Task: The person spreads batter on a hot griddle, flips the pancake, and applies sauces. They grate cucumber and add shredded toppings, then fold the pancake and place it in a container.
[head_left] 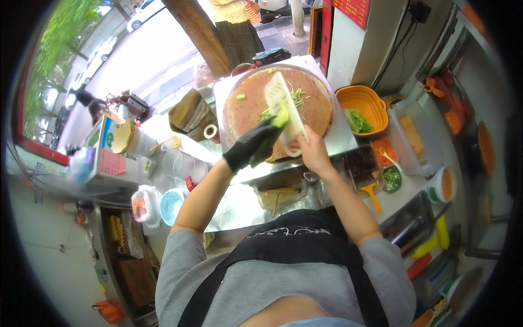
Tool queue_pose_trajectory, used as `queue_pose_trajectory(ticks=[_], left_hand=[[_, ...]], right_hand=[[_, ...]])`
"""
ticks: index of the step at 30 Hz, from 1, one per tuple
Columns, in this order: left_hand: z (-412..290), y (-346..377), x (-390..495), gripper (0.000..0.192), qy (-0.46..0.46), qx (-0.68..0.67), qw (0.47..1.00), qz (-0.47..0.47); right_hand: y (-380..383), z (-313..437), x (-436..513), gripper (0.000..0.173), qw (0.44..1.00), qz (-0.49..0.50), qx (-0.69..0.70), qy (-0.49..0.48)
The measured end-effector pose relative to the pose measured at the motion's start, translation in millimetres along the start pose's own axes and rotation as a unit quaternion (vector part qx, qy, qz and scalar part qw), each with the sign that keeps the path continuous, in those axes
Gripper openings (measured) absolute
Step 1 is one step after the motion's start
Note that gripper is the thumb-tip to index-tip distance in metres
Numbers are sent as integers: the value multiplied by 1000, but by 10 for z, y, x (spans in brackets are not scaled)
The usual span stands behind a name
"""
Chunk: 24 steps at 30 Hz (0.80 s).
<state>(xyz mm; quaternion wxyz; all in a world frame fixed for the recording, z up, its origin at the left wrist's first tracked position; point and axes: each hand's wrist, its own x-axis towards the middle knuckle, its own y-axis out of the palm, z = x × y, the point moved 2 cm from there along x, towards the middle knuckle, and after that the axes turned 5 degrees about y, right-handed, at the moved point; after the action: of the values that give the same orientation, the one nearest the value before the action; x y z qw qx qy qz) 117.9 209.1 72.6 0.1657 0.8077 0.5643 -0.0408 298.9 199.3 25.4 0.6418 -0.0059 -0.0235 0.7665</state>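
My left hand [255, 145], in a black knit glove, grips a pale green vegetable [281, 116] against a white plastic grater [276, 86]. Bare, my right hand [315, 152] clasps the lower end of the grater, near its loop handle. The grater is tilted above a large round brown surface [241, 114]; whether this is a griddle or a board, I cannot tell. Thin green shreds [299, 97] lie on it to the right of the grater. A small green piece [240, 97] rests on its left side. My gloved fingers partly hide the vegetable.
To the right stand an orange colander [382, 108] with leafy greens, a clear plastic bin [425, 157], and a bowl of chopped greens [392, 180]. A container with a wooden stick [278, 198] sits close before me. Beyond the counter stands a person [235, 36].
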Motion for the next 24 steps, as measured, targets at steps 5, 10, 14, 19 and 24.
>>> queue_pose_trajectory(ticks=[5,10,14,19,24], left_hand=[[122,-668,488,33,-13,8,998,-68],[-65,-141,99,34,-7,-74,997,18],[153,-680,665,21,-28,-70,986,-147],[-208,-174,49,32,-83,-74,993,30],[-70,-826,643,32,-68,-44,993,-82]], right_hand=[[187,31,-166,20,999,14,8,40],[228,-85,-66,22,997,-21,62,45],[379,-11,-164,21,997,-13,42,60],[294,81,-96,24,998,-17,-5,68],[374,149,-132,20,998,-20,-14,56]])
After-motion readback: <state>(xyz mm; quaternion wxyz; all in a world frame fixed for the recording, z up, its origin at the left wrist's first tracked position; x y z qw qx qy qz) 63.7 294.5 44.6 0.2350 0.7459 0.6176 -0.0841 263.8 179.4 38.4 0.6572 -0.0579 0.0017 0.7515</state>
